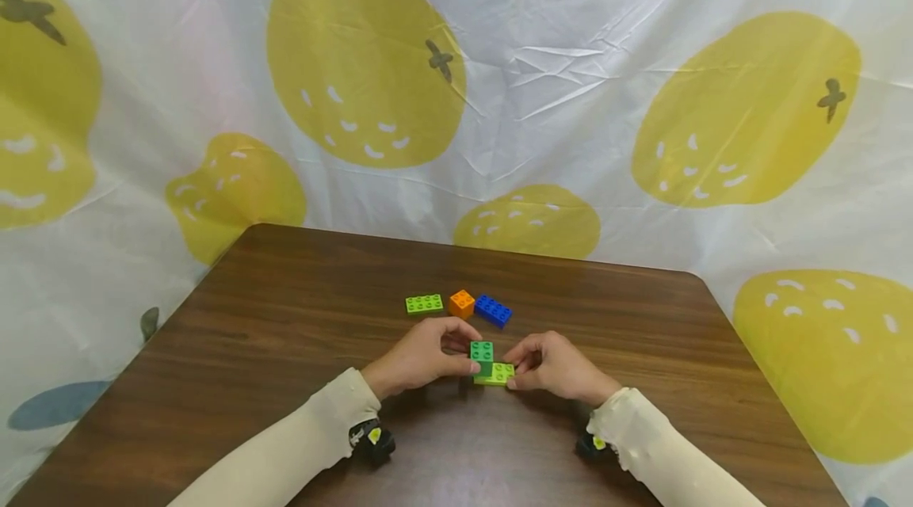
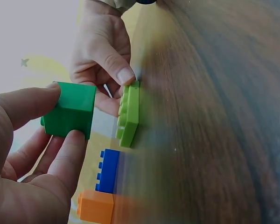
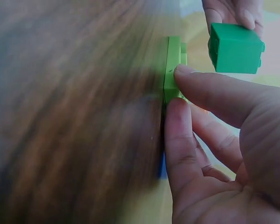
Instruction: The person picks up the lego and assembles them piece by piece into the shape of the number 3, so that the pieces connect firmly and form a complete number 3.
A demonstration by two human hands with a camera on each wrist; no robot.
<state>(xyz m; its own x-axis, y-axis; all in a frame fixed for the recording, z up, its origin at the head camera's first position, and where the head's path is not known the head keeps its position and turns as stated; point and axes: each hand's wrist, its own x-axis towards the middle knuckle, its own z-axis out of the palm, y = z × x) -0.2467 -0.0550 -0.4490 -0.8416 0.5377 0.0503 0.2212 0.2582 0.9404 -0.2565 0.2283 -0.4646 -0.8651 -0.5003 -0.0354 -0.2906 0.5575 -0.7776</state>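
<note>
My left hand (image 1: 428, 352) pinches a green square building brick (image 1: 482, 356) between thumb and fingers, studs facing up. In the left wrist view that green brick (image 2: 70, 109) is held raised, apart from the flat lime-green brick (image 2: 128, 114). The lime-green brick (image 1: 502, 374) lies on the table, its left part overlapped by the green one in the head view. With thumb and fingertips my right hand (image 1: 559, 368) holds the lime-green brick at its right end. In the right wrist view, my thumb and a finger meet at the end of the lime-green brick (image 3: 171, 70).
Behind the hands, a second flat lime-green brick (image 1: 424, 303), an orange square brick (image 1: 461, 303) and a blue brick (image 1: 494, 310) lie in a row on the brown wooden table (image 1: 321, 277). A white curtain (image 1: 542, 71) with a yellow fruit print hangs beyond its back edge.
</note>
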